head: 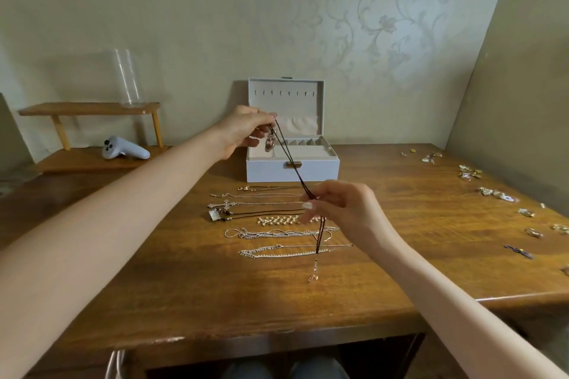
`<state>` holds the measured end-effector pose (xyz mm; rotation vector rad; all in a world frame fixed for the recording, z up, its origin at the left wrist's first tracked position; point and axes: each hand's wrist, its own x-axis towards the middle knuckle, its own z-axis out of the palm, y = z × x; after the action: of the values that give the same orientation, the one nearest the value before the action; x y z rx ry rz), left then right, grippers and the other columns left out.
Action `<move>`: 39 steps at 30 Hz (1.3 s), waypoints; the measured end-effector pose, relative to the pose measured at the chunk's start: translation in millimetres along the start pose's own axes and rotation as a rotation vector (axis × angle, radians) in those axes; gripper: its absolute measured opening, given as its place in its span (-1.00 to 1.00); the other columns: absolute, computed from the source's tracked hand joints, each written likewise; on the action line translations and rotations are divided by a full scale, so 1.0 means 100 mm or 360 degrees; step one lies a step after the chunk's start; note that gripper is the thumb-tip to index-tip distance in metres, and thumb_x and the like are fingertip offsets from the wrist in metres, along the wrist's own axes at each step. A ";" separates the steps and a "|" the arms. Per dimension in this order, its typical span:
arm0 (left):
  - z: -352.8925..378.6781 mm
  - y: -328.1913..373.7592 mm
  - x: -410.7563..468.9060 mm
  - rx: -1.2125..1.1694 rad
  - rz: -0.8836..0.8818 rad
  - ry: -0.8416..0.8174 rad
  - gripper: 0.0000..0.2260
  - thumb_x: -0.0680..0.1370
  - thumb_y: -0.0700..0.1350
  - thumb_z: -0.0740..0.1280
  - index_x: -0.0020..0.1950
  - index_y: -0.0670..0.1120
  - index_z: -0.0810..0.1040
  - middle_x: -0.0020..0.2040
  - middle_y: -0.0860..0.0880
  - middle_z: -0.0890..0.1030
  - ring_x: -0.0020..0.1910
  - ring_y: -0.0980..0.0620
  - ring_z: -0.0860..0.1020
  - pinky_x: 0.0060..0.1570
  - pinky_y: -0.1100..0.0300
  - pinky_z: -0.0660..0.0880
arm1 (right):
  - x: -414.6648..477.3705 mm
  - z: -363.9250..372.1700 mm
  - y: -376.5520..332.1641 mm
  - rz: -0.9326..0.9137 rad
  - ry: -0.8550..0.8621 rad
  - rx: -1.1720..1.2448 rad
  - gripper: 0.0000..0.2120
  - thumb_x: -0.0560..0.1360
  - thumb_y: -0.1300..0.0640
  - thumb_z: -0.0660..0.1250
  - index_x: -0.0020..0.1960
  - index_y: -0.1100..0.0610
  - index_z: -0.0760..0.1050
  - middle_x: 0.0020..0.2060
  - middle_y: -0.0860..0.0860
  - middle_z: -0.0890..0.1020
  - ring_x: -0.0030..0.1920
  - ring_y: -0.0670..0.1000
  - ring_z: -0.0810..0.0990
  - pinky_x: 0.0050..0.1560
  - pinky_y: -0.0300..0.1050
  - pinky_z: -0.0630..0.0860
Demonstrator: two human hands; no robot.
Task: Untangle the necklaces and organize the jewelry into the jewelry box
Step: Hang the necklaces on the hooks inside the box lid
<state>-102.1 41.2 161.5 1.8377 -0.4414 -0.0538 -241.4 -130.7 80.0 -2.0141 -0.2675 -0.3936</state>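
Observation:
A dark cord necklace [292, 164] with a pale oval pendant [271, 142] is stretched in the air between both hands. My left hand [243, 132] pinches the pendant end in front of the open white jewelry box [292, 168]. My right hand [345, 209] pinches the cord lower down, and its clasp end [314, 276] dangles just above the wooden table [184, 286]. Below the cord, several necklaces [277, 218] lie in straight rows on the table.
Small earrings and charms [492, 194] are scattered along the table's right side near the wall. At the left stands a wooden shelf [89, 109] with a glass vase [127, 78], and a white controller [124, 149] lies beneath it.

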 end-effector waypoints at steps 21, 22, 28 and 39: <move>-0.34 -0.39 2.11 0.0708 0.0335 0.0104 -0.76 0.53 -0.27 0.33 -0.30 -0.07 0.42 -0.31 0.01 0.49 -0.33 0.15 0.48 -0.33 0.43 0.37 | 3.00 -0.04 0.69 0.0384 -0.0346 -0.1162 -0.85 0.50 0.37 0.25 -0.01 0.31 0.59 -0.12 0.17 0.68 -0.21 0.14 0.69 -0.06 0.01 0.63; -0.35 -0.46 2.25 0.0791 0.0342 0.0079 -0.76 0.53 -0.25 0.34 -0.30 -0.05 0.43 -0.31 0.02 0.49 -0.28 0.09 0.48 -0.26 0.34 0.38 | 3.15 -0.06 0.76 0.0304 -0.0147 -0.1264 -0.78 0.49 0.38 0.20 0.03 0.31 0.58 -0.10 0.18 0.67 -0.20 0.16 0.68 -0.07 0.04 0.63; -0.35 -0.77 2.81 0.1229 0.0438 -0.0015 -0.95 0.55 -0.23 0.30 -0.11 -0.15 0.53 -0.15 -0.08 0.54 -0.15 0.00 0.48 -0.14 0.18 0.37 | 3.71 0.13 0.85 -0.0019 -0.0084 -0.0163 -0.72 0.45 0.28 0.39 0.16 0.20 0.55 -0.04 0.10 0.65 -0.29 -0.04 0.55 -0.42 -0.30 0.45; -0.36 -1.05 2.99 0.1066 0.0450 0.0166 -0.81 0.54 -0.12 0.35 -0.24 -0.15 0.49 -0.33 0.02 0.46 -0.32 0.10 0.40 -0.34 0.28 0.27 | 4.02 0.46 1.30 0.0149 0.0013 0.0252 -0.92 0.39 0.31 0.46 -0.24 0.26 0.57 -0.40 0.10 0.57 -0.43 -0.06 0.53 -0.44 -0.35 0.46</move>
<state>213.5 2.3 130.6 2.3935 -0.6985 0.4284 182.1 -141.3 109.5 -1.8613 -0.1924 -0.3118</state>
